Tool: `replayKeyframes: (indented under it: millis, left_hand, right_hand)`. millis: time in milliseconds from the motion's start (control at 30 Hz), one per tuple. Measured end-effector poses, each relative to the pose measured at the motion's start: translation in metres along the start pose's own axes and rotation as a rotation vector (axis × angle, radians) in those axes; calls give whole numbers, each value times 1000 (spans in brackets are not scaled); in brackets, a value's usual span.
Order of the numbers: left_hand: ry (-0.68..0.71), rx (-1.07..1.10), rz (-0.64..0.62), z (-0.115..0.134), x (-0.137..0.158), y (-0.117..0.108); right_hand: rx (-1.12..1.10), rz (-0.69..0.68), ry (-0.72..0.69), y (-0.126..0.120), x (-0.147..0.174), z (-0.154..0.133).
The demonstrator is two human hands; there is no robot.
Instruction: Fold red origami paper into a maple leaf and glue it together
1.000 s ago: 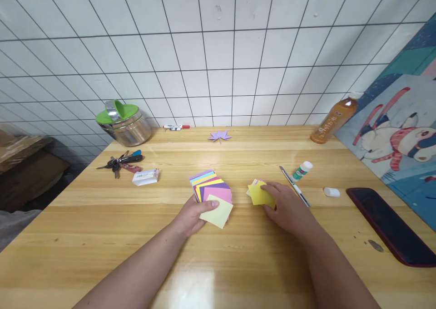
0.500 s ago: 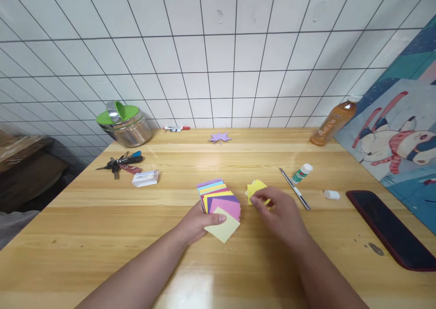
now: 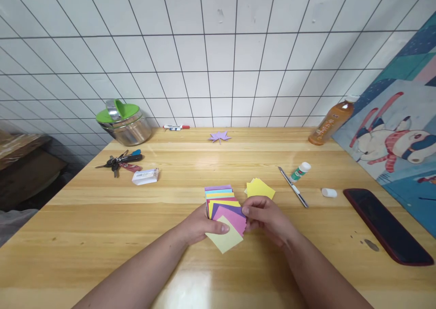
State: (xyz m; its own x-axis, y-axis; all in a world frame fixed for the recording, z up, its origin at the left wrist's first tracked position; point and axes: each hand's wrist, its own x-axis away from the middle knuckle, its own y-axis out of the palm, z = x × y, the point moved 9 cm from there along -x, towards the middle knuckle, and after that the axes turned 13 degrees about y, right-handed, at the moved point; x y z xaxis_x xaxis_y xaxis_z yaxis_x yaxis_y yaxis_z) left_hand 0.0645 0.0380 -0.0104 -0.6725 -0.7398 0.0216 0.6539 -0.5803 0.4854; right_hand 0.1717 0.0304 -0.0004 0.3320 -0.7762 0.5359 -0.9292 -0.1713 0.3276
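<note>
My left hand (image 3: 197, 227) is closed round a fanned stack of coloured paper squares (image 3: 229, 214), its thumb pressing on the pale yellow sheet (image 3: 225, 241) on top. Pink, dark purple, yellow, red, blue and lilac edges show behind that sheet. At the stack's right side, my right hand (image 3: 269, 216) pinches the edge of the dark purple paper (image 3: 227, 209) between thumb and index finger. Just beyond this hand, a few yellow paper squares (image 3: 260, 188) lie on the table. A lilac paper maple leaf (image 3: 220, 137) rests near the wall.
On the right are a craft knife (image 3: 293, 187), a glue stick (image 3: 300, 172), its white cap (image 3: 329, 193), a phone (image 3: 388, 227) and a drink bottle (image 3: 330, 124). On the left lie keys (image 3: 122, 161), a small white box (image 3: 145, 176) and a steel pot (image 3: 131, 127). Markers (image 3: 176, 128) lie along the wall.
My right hand has moved from the yellow squares on the table to the edge of the held stack. The stack has shifted slightly right and toward me.
</note>
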Motion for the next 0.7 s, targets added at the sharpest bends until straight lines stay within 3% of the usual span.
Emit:
replayKeyframes:
  millis: [100,233,300,433,533,633,700]
  left_hand:
    - [-19,7,-26,0,2,1]
    - [-28,41,-4,-1,1,-2]
    - [-21,63,36,-1,-1,-4]
    - [-2,102,111,1,-3,-8]
    - [-12,126,96,0,-3,-5]
    - [-21,143,83,-2,-2,-2]
    - [-1,152,97,0,-2,-3]
  right_hand:
    - [-17,-33,39,2,0,4]
    - [112,1,-123,3,0,-9]
    - [249,110,-277,0,5,-21]
    - [767,498,-685,8,36,-46]
    - [1019,584,-857,27,53,-49]
    - [942,649,-885,22,60,-52]
    - [829,657,-805,10,54,-52]
